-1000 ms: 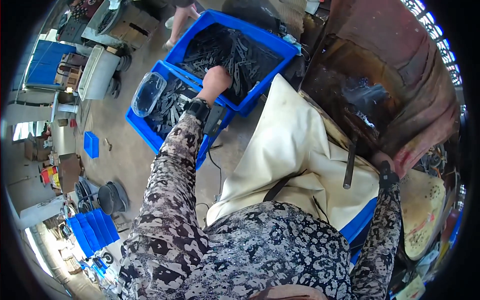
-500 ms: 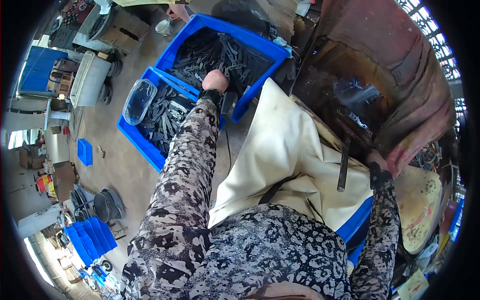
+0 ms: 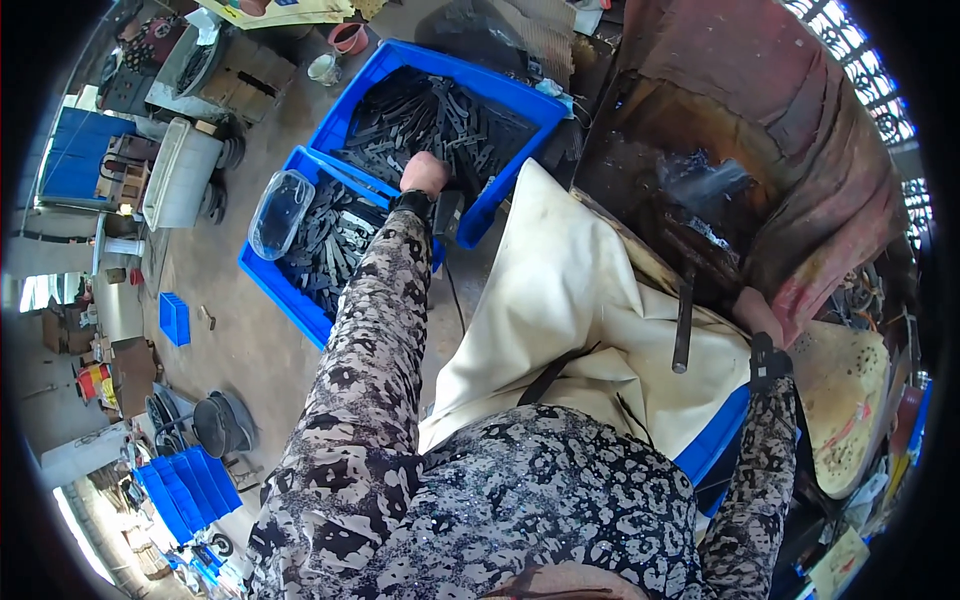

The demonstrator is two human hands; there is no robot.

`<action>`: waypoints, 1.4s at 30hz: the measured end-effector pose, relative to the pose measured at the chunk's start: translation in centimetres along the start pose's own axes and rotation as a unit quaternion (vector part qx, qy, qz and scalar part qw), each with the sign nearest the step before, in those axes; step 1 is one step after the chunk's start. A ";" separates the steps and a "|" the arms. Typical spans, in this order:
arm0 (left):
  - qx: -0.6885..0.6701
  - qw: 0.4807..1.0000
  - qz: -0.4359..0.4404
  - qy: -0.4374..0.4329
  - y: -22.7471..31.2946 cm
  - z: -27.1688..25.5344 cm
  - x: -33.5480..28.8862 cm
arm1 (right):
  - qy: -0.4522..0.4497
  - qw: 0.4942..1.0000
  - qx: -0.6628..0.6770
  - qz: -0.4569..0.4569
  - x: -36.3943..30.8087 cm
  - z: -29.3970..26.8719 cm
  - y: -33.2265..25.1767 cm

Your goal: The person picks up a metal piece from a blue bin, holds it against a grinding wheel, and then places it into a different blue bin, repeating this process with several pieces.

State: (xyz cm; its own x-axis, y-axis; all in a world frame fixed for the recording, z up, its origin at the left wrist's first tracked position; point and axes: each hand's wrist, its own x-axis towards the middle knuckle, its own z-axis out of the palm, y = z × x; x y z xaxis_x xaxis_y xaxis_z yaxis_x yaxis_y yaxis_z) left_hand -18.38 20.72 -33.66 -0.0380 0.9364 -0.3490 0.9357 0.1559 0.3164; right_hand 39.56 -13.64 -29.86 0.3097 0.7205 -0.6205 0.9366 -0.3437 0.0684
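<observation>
My left hand (image 3: 426, 173) reaches over the near edge of a large blue bin (image 3: 335, 118) heaped with dark flat metal strips (image 3: 440, 115). Its fingers look curled, but what they hold, if anything, is hidden. Beside the wrist stands a dark grey block-like object (image 3: 448, 212). My right hand (image 3: 758, 315) is at the lower edge of a brown, stained machine hollow (image 3: 680, 140), next to a hanging red cloth (image 3: 835, 190). That hand's fingertips are out of sight. To its left a dark metal bar (image 3: 684, 330) sticks out over a cream sheet (image 3: 560, 270) spread across my lap.
A second blue bin (image 3: 285, 305) of metal strips stands nearer, with a clear plastic tub (image 3: 280, 215) on its rim. Past the bins are a pink bowl (image 3: 348, 38) and a white cup (image 3: 325, 69). Left on the floor lie a small blue crate (image 3: 174, 318) and black buckets (image 3: 222, 424).
My right hand has come slightly out from the machine, showing more of its back. My left hand stays over the bin. At the top, another person's hand has moved left, away from the pink bowl.
</observation>
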 end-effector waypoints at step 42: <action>0.075 0.669 0.736 -0.071 30.7 2.5 -13.8 | 0.483 0.849 0.194 -0.092 -18.9 -4.2 -21.1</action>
State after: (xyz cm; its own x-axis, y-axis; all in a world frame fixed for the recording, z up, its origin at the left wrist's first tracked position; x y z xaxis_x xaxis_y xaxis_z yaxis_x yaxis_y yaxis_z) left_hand 11.77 11.79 -21.37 0.9872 -0.0015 0.1596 -0.0534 -0.9455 0.3213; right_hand 14.60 -17.46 -16.24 0.3290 0.8769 0.3504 0.9175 -0.2091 -0.3383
